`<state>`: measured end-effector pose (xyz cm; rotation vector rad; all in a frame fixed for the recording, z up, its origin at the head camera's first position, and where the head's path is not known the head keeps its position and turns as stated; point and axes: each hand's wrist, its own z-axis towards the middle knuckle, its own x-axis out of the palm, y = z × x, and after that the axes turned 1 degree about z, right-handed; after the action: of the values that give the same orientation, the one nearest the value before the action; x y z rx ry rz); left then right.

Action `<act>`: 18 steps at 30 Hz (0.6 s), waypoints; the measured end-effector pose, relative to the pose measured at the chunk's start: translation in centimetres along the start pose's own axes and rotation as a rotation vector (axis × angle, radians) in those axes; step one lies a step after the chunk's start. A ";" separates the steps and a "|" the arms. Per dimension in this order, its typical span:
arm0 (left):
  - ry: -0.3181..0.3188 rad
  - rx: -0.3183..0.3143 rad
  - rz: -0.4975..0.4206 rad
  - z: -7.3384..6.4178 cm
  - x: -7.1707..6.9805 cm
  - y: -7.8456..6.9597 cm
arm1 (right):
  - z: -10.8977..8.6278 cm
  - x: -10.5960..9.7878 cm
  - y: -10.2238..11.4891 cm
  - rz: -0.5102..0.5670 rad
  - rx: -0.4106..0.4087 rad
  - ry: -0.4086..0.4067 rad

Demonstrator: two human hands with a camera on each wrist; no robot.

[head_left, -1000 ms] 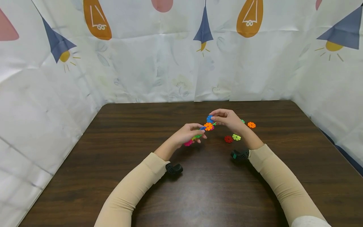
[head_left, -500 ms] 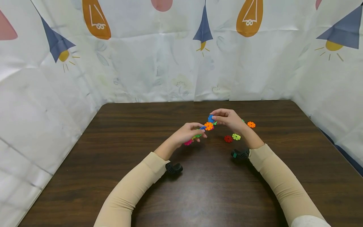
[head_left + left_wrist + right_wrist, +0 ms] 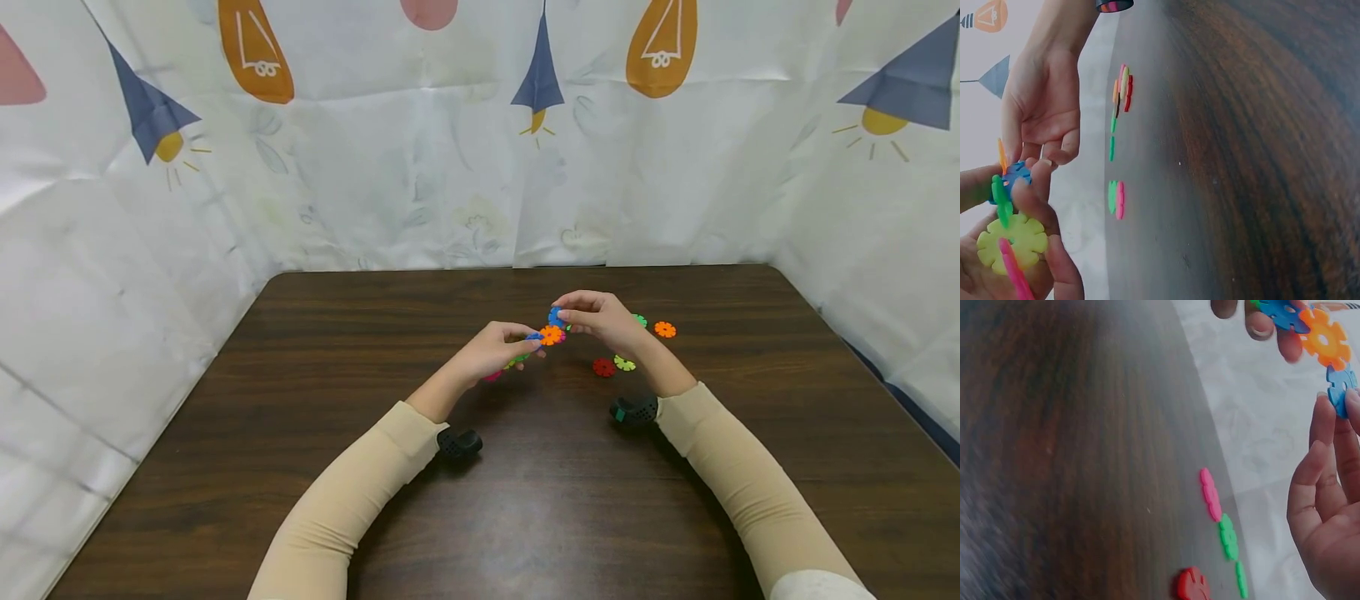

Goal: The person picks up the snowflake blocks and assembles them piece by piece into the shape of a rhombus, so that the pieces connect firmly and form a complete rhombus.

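Notched interlocking discs are joined in a chain held up between both hands over the table. My left hand (image 3: 491, 352) pinches a dark blue disc (image 3: 1284, 314); a green disc (image 3: 1002, 200), a yellow disc (image 3: 1022, 236) and a pink disc (image 3: 1015, 269) trail along its palm side. Slotted into the dark blue one is an orange disc (image 3: 1324, 339). Beyond it sits a lighter blue disc (image 3: 1340, 387), which my right hand (image 3: 602, 322) pinches between thumb and fingers. The two blue discs meet opposite edges of the orange one.
Loose discs lie on the dark wood table (image 3: 480, 517): red (image 3: 603, 367), yellow-green (image 3: 625, 363), orange (image 3: 665, 330) and green (image 3: 639, 320) by the right forearm. Pink (image 3: 1210, 495) and green pieces lie farther back. A patterned white curtain (image 3: 420, 192) surrounds the table.
The left hand has turned slightly, so less of the chain's green and pink end shows below it. The right hand has shifted slightly left and down with the blue disc.
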<state>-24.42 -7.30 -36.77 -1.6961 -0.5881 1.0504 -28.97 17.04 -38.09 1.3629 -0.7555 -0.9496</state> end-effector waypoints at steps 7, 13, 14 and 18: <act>-0.101 0.005 -0.026 0.0 0.5 -0.1 | -0.2 1.0 0.0 0.032 -0.020 0.025; -0.179 0.077 0.077 -0.1 0.8 -0.3 | -0.3 1.3 0.1 0.052 -0.022 -0.003; -0.186 0.087 0.100 -0.1 0.8 -0.3 | -0.3 1.2 0.1 0.064 -0.017 -0.007; -0.182 0.119 0.141 -0.2 1.0 -0.7 | -0.4 1.0 0.2 0.113 0.012 -0.006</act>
<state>-23.69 -6.33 -36.46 -1.5659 -0.5161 1.3249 -28.18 16.35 -38.00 1.3141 -0.8347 -0.8617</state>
